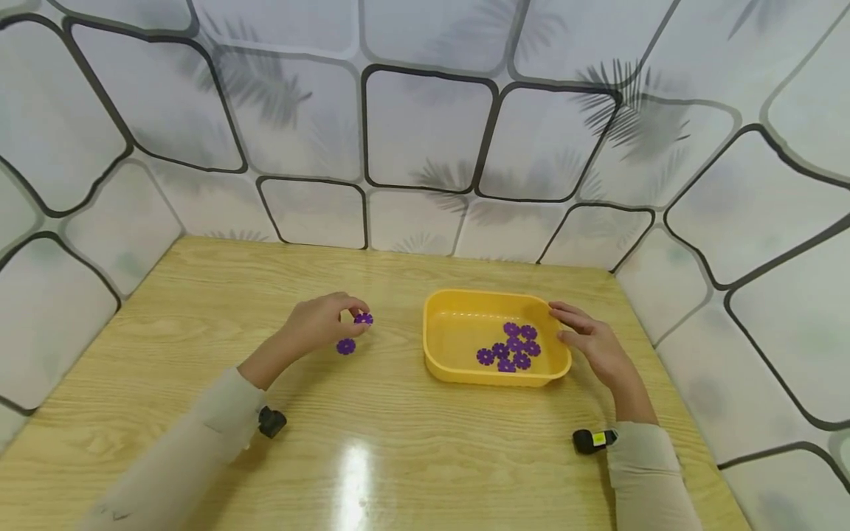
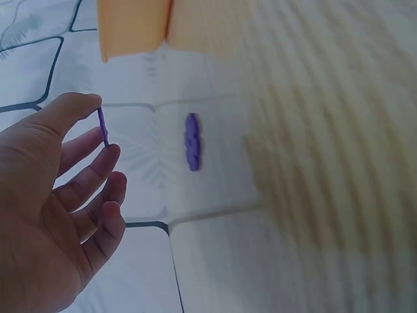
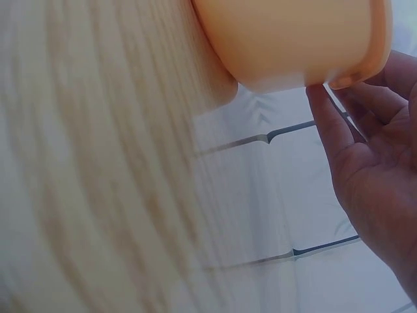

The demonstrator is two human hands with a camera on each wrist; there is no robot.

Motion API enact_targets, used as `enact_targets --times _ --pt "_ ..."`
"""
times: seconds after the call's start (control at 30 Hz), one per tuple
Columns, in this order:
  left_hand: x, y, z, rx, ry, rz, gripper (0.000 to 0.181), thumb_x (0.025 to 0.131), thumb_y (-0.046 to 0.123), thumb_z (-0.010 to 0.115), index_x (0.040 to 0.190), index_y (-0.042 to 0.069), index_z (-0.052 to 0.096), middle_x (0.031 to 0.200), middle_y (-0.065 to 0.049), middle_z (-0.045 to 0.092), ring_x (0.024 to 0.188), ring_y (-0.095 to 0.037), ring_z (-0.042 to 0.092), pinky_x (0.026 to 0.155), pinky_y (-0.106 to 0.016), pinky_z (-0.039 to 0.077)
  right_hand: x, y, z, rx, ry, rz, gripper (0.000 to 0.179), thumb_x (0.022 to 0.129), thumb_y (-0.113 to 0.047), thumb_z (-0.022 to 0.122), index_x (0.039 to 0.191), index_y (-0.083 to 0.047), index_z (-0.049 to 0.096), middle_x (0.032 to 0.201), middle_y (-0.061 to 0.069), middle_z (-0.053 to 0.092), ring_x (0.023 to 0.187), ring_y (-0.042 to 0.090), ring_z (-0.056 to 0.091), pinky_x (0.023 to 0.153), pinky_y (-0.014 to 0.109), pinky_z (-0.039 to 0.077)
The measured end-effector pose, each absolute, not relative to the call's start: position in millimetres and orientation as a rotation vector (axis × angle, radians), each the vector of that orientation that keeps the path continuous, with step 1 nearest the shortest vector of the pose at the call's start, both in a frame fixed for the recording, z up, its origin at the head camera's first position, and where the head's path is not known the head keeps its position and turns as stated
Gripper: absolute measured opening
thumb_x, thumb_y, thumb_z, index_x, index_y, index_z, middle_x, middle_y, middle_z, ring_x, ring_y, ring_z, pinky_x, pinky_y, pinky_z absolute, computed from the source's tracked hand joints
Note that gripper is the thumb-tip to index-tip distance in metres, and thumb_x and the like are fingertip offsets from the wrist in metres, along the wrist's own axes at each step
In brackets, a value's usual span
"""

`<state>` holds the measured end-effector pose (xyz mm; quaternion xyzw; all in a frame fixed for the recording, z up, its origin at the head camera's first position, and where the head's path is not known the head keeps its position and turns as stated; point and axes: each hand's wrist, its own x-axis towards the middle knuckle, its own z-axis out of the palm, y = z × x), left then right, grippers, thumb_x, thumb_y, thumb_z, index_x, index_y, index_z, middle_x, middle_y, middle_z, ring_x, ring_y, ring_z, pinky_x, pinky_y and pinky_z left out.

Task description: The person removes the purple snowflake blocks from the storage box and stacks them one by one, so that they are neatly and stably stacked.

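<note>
My left hand (image 1: 324, 321) pinches a purple notched snowflake disc (image 1: 363, 318) between thumb and fingertips, above the table. In the left wrist view this disc (image 2: 103, 127) shows edge-on as a thin strip, with the remaining fingers loosely bent. A second purple disc (image 1: 346, 346) lies on the wood just below the hand. To the right stands a yellow plastic basin (image 1: 458, 301) holding several purple discs (image 1: 516, 344) bunched toward its right side. My right hand (image 1: 594, 346) touches the basin's right rim with extended fingers, its thumb against the outer wall in the right wrist view.
The light wood table (image 1: 398, 442) meets a patterned wall covering (image 1: 425, 133) at the back and both sides. A small black wrist camera (image 1: 271, 422) sits by the left sleeve, another black camera (image 1: 591, 441) by the right one.
</note>
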<state>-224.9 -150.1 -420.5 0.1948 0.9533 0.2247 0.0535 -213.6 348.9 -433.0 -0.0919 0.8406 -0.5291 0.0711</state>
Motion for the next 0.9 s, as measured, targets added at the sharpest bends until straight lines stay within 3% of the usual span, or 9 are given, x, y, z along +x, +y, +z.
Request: enact_targets --times 0.23,0.9 --pt "-220 -163 -434 0.638 2.923 0.51 0.03 0.092 0.041 0.071 0.116 0.024 0.073 0.108 0.007 0.071 0.091 -0.012 0.066 0.067 -0.034 0.049 -214 349 -437 -0.266 2.531 -1.577 0.05 0.102 -0.02 0.061 0.147 -0.001 0.05 0.163 0.011 0.033 0.153 0.034 0.021 0.098 0.004 0.038" --pt "-213 -171 -447 0.711 2.926 0.386 0.027 0.092 0.038 0.072 0.115 0.025 0.075 0.107 0.002 0.068 0.084 -0.012 0.06 0.064 -0.035 0.048 -214 348 -436 -0.279 2.559 -1.559 0.049 0.103 -0.02 0.06 0.147 -0.002 0.05 0.163 0.011 0.033 0.152 0.034 0.023 0.097 0.005 0.039"
